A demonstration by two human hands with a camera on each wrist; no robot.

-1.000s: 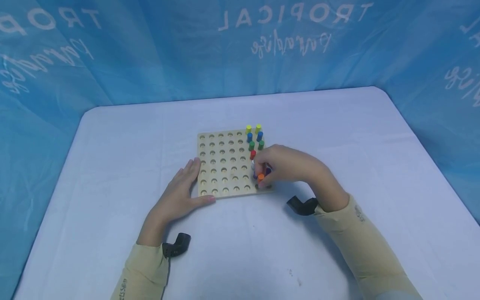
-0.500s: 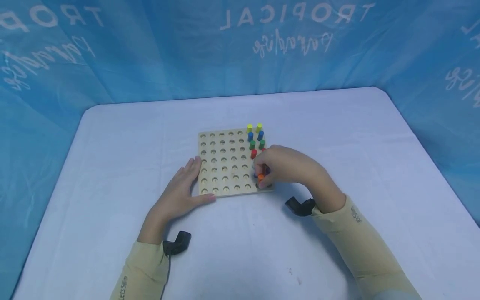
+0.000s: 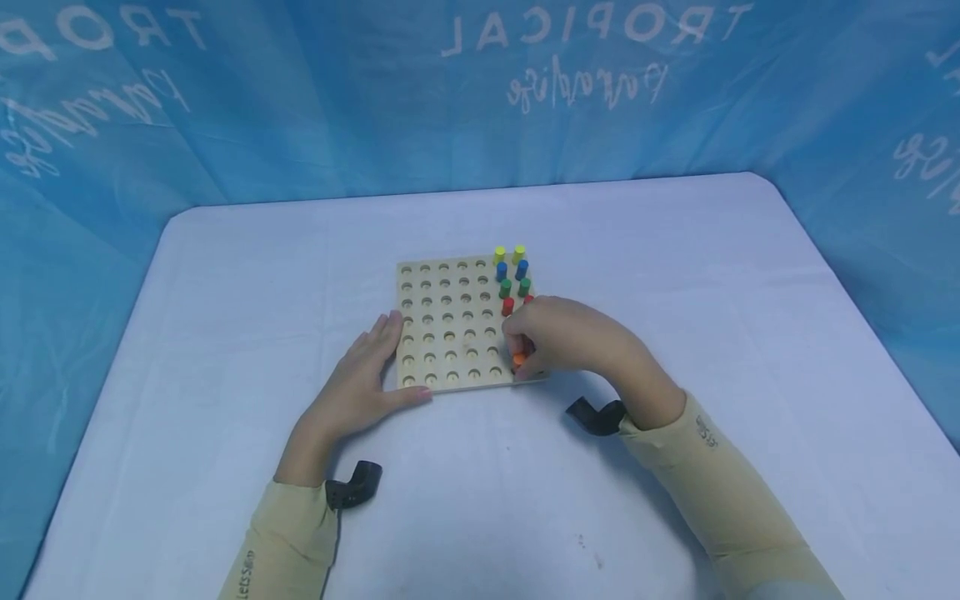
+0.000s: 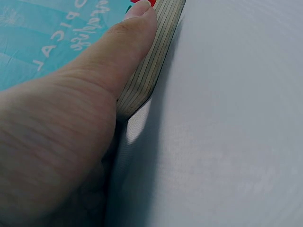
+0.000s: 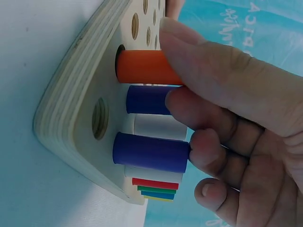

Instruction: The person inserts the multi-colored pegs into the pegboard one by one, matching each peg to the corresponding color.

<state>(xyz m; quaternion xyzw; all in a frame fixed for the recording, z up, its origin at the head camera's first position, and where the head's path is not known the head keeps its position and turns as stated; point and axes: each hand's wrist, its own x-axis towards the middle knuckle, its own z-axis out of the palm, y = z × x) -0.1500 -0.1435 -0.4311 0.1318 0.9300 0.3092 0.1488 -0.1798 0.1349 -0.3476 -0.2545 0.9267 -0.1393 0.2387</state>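
A wooden pegboard lies mid-table, with coloured pegs standing in its two right-hand columns: yellow, blue, green, red, then white and purple further forward. My right hand is over the near right corner and grips an orange peg. In the right wrist view my thumb lies along the orange peg, whose foot sits in a hole, next to purple pegs and a white one. My left hand rests flat against the board's near left corner, thumb along the board's edge.
The board rests on a white table with rounded far corners. A blue printed curtain hangs around it. One empty hole shows beside the orange peg; most holes on the board's left side are unfilled.
My right hand has sunk slightly toward the board, bringing the orange peg lower into its hole. The left hand has stayed where it was.
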